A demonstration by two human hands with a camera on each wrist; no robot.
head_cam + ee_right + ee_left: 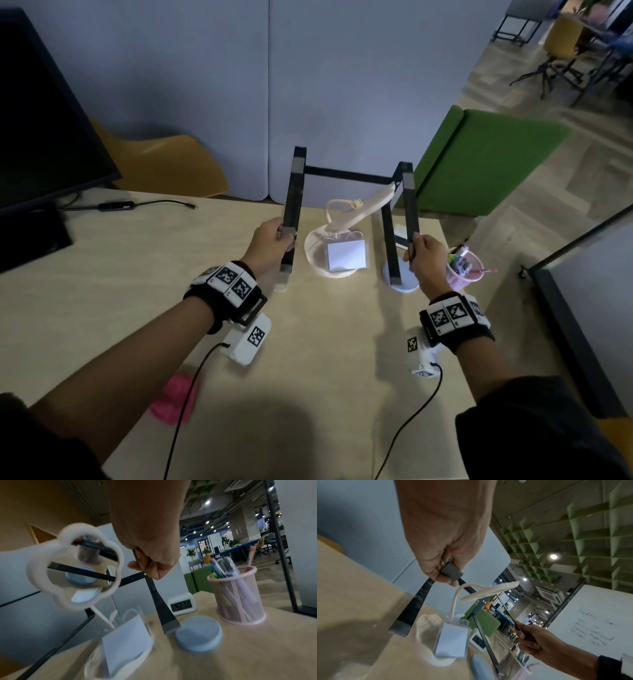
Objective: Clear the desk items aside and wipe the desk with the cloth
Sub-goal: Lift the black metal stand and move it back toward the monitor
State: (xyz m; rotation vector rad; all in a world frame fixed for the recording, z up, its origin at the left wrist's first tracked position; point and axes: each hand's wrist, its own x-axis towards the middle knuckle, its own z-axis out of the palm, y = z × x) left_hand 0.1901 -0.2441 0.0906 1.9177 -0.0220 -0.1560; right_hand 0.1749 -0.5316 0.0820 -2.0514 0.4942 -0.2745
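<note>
A black folding laptop stand (342, 174) stands tilted at the far middle of the wooden desk (325, 342). My left hand (274, 240) grips the upper end of its left rail (452, 572). My right hand (423, 255) grips the right rail (164, 609). The stand straddles a cream gooseneck mirror (356, 209). Its lower ends sit near the desk; whether they touch is unclear. A pink cloth (174, 397) lies near the front left, under my left forearm.
A white card (347, 255) leans in the mirror's base. A blue round disc (406, 286), a pink mesh pen holder (464, 269) and a small white clock (181, 605) crowd the right edge. A black monitor (41, 120) and cable adapter (116, 205) occupy the far left.
</note>
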